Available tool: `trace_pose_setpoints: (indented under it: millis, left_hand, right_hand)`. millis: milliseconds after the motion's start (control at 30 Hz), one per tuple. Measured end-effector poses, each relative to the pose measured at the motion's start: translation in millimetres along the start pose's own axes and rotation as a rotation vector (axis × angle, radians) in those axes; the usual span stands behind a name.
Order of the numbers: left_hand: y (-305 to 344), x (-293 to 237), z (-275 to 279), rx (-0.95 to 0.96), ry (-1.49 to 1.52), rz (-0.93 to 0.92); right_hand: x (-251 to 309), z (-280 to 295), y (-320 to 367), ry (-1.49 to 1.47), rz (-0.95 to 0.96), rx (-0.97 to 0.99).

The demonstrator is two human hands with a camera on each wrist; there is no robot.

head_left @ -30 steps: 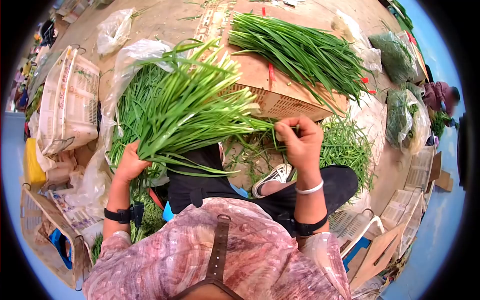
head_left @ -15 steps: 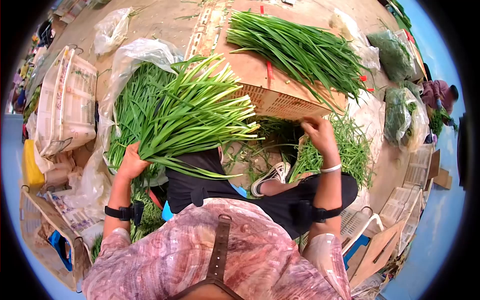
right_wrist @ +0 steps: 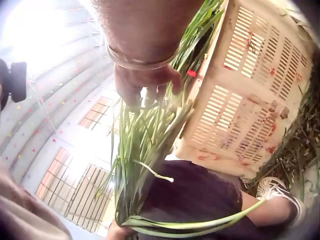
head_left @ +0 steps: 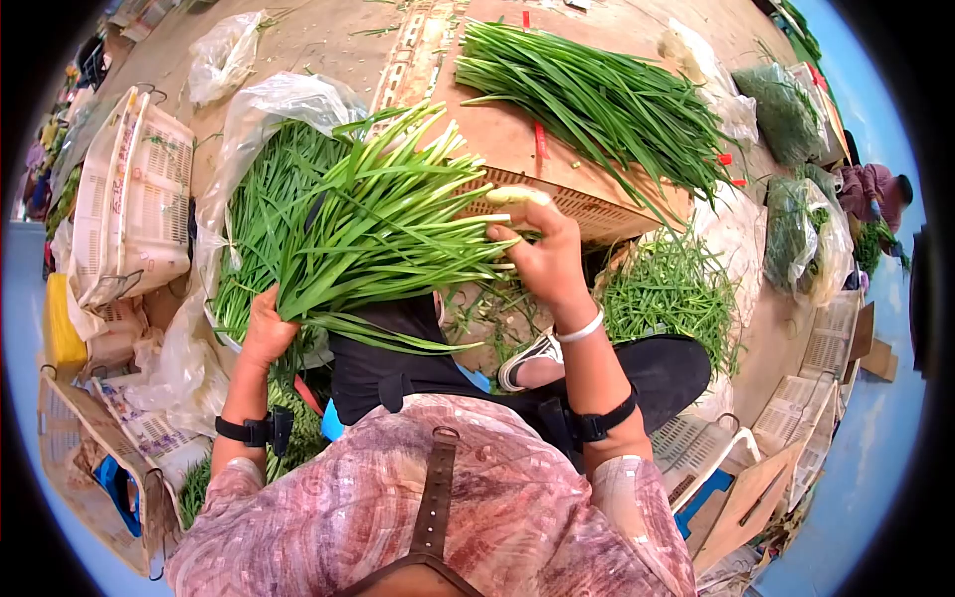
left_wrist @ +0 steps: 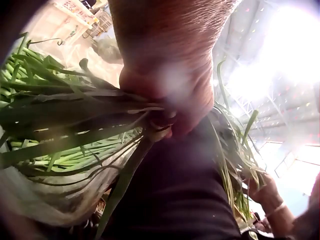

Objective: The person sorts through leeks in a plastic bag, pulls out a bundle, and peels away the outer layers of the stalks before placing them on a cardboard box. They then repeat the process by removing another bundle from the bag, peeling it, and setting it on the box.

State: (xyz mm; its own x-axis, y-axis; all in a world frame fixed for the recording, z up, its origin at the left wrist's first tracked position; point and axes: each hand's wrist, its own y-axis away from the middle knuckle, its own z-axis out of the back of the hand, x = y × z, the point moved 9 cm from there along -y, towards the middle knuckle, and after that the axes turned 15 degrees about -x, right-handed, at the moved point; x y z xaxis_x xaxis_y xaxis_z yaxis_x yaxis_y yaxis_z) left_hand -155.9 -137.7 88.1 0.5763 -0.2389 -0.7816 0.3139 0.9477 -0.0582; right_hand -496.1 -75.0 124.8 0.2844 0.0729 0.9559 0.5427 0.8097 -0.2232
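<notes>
In the head view the left hand point(head_left: 269, 328) grips a large bunch of long green stalks point(head_left: 388, 229) near its leafy end, pale stem ends fanned to the right. At those pale ends is the right hand point(head_left: 545, 249), thumb and fingers bent around the stem tips. The right wrist view shows the right hand point(right_wrist: 145, 82) with its fingers among the tips of the bunch point(right_wrist: 145, 135). In the left wrist view the left hand point(left_wrist: 167, 100) is closed round dark leaves point(left_wrist: 65, 112).
A pile of green stalks point(head_left: 597, 99) lies on a board over a slatted crate point(head_left: 557, 204). Loose stalks point(head_left: 671, 289) are heaped at the right. An open plastic bag of greens point(head_left: 269, 189) sits at the left, beside a white crate point(head_left: 149, 199). Another person point(head_left: 875, 189) is at far right.
The right hand pulled away rightward from the stem ends toward the loose heap, then came back left to the pale tips. The left hand keeps its grip nearly in place.
</notes>
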Motion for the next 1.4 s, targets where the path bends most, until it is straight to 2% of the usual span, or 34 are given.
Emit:
trace_pose_setpoints:
  millis: [33, 100, 133, 167, 200, 233, 300, 367, 400, 433, 500, 533, 567, 600, 633, 667, 700, 767, 800, 900, 967, 1033, 1100, 1133, 1167, 1200, 1267, 1300, 1333, 1367, 1400]
  left_hand:
    - [-1, 3, -1, 0.004, 0.007, 0.031]
    - [0, 10, -1, 0.005, 0.010, 0.069]
    - [1, 17, -3, 0.030, 0.039, 0.121]
    - [1, 23, -4, 0.056, 0.069, 0.174]
    - [2, 32, -5, 0.081, 0.090, 0.264]
    - [1, 29, -4, 0.084, 0.090, 0.264]
    - [-3, 20, -3, 0.087, 0.030, 0.201]
    - [-3, 23, -3, 0.093, 0.023, 0.216]
    - [-2, 26, -3, 0.101, 0.016, 0.229]
    - [-2, 28, -3, 0.100, 0.019, 0.229]
    - [-6, 24, -4, 0.082, 0.011, 0.130]
    - [-7, 22, -4, 0.079, 0.014, 0.127]
    - [-10, 14, -4, 0.069, -0.006, 0.081]
    - [-9, 9, -3, 0.062, -0.031, 0.037]
    - [-8, 8, -3, 0.063, -0.037, 0.038]
    - [-7, 10, -4, 0.083, -0.024, 0.088]
    - [-7, 13, -5, 0.104, -0.009, 0.136]
    - [-8, 11, -6, 0.098, -0.011, 0.119]
    - [-8, 9, -6, 0.079, 0.000, 0.082]
    - [-5, 7, -3, 0.075, -0.019, 0.056]
    - [-4, 8, -1, 0.058, -0.051, 0.056]
    - [-3, 10, -1, 0.055, -0.014, 0.085]
    - [-2, 14, -1, 0.053, 0.024, 0.112]
    - [-2, 19, -1, 0.066, 0.030, 0.155]
    - [-1, 24, -2, 0.078, 0.035, 0.199]
    - [-2, 25, -1, 0.070, 0.035, 0.192]
    - [-3, 26, -2, 0.067, 0.019, 0.180]
    - [-3, 26, -2, 0.065, -0.001, 0.171]
    - [-3, 27, -3, 0.067, -0.006, 0.172]
    - [-3, 24, -4, 0.055, 0.040, 0.165]
    - [-5, 21, -4, 0.040, 0.088, 0.157]
  right_hand:
    - [7, 4, 1, -0.001, 0.000, 0.003]
    - [58, 14, 14, 0.252, 0.593, -0.088]
    - [57, 21, 14, 0.059, 0.489, -0.112]
    - [12, 22, 21, -0.256, -0.190, 0.004]
    - [8, 28, 21, -0.582, -0.320, -0.003]
    - [5, 36, 20, -0.910, -0.447, -0.012]
    - [-8, 64, 27, -1.100, -0.535, 0.082]
    - [-23, 83, 33, -0.823, -0.539, 0.276]
    - [-62, 100, 35, -0.280, -0.606, 0.282]
    - [-84, 115, 31, 0.350, -0.476, 0.315]
    - [-83, 126, 28, 1.387, -0.147, 0.424]
    - [-63, 108, 23, 0.847, -0.058, 0.330]
    - [-55, 93, 18, 0.535, -0.151, 0.286]
    - [-42, 78, 15, 0.292, -0.254, 0.200]
    - [-28, 63, 8, 0.165, -0.173, 0.132]
    - [-2, 43, 7, -0.019, -0.378, 0.097]
    - [2, 26, 3, -0.048, -0.360, 0.096]
    - [11, -7, 2, -0.239, -0.256, 0.123]
    - [13, -6, 2, -0.240, -0.255, 0.125]
    - [3, 4, 12, -0.510, -0.474, 0.146]
    - [-15, 33, 17, -0.673, -0.476, 0.176]
    - [-38, 71, 27, -0.515, -0.499, 0.285]
    - [-94, 131, 28, 0.033, -0.580, 0.251]
    - [-120, 164, 27, 0.724, -0.405, 0.348]
    - [-117, 180, 21, 1.405, -0.182, 0.423]
    - [-116, 181, 21, 1.407, -0.184, 0.422]
    - [-91, 158, 18, 1.166, -0.091, 0.399]
    - [-69, 128, 13, 1.075, -0.002, 0.343]
    - [-36, 96, 9, 0.780, 0.051, 0.257]
    - [-32, 68, 14, 0.352, -0.109, 0.233]
    - [-1, 36, 21, 0.039, -0.256, 0.249]
